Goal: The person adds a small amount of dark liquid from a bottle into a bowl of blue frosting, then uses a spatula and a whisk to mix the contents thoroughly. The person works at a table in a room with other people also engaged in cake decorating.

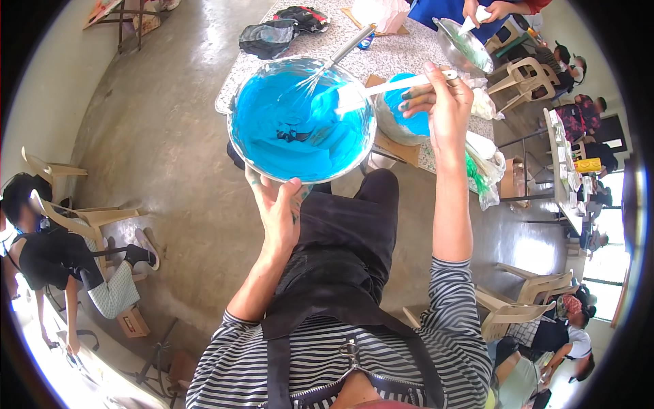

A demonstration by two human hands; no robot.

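My left hand (280, 204), smudged with green-blue colour, grips the near side of a round mixing bowl (239, 154). Bright blue frosting (306, 158) coats the inside, with a small dark patch (293, 135) in the middle. A wire whisk (352, 43) leans in it, handle over the far rim. In my right hand (443, 105) is a white spatula (396, 84), held by its handle between thumb and fingers. Its blade lies over the bowl's right side, bearing blue frosting. Beyond it, partly hidden by my fingers, a round vessel (391, 125) holds more blue frosting.
On the speckled table (403, 51) are crumpled dark cloths (268, 38), a pink frosted cake (383, 15) and plastic bags (483, 153). Opposite, another person's hands (483, 13) hold a piping bag over a metal bowl (462, 48). Plastic chairs (92, 217) and seated people are around.
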